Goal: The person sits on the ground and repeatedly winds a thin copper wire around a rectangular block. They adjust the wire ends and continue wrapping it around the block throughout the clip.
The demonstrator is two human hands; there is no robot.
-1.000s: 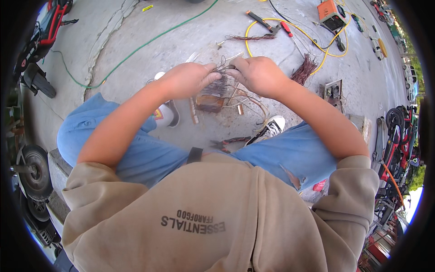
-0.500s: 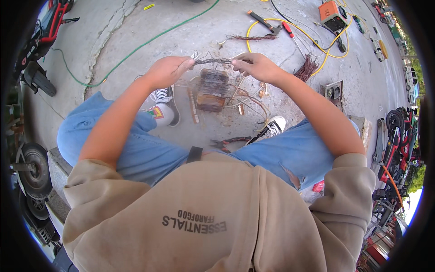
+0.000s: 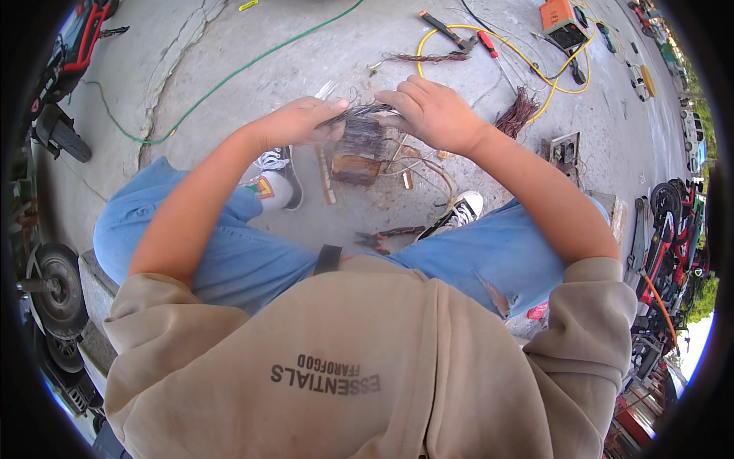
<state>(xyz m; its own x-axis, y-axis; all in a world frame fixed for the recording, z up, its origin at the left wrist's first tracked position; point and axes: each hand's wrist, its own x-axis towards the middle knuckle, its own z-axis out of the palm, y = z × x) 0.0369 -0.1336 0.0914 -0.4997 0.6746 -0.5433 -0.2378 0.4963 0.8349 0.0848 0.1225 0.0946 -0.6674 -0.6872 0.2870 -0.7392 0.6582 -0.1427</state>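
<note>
A dark bundle of thin wire (image 3: 361, 112) is stretched between my two hands. My left hand (image 3: 303, 122) is closed on its left end, and my right hand (image 3: 433, 115) grips the right end with bent fingers. Loose strands curl up near the left fingertips. Below the bundle, on the concrete between my feet, sits a blocky transformer core (image 3: 358, 157) with dark laminations and a brownish coil. Several wire leads (image 3: 428, 172) run out from its right side. My hands hide part of its top edge.
Pliers (image 3: 390, 237) lie near my right shoe. Beyond my hands are a hammer (image 3: 447, 30), a red-handled screwdriver (image 3: 489, 47), reddish wire bundles (image 3: 518, 112), a yellow hose (image 3: 554, 84) and an orange machine (image 3: 563, 24). A green hose (image 3: 252, 70) crosses at left; motorbikes stand at the sides.
My hands have come closer together and slightly nearer to me with the wire bundle. The right hand has turned, its fingers now wrapped further over the bundle.
</note>
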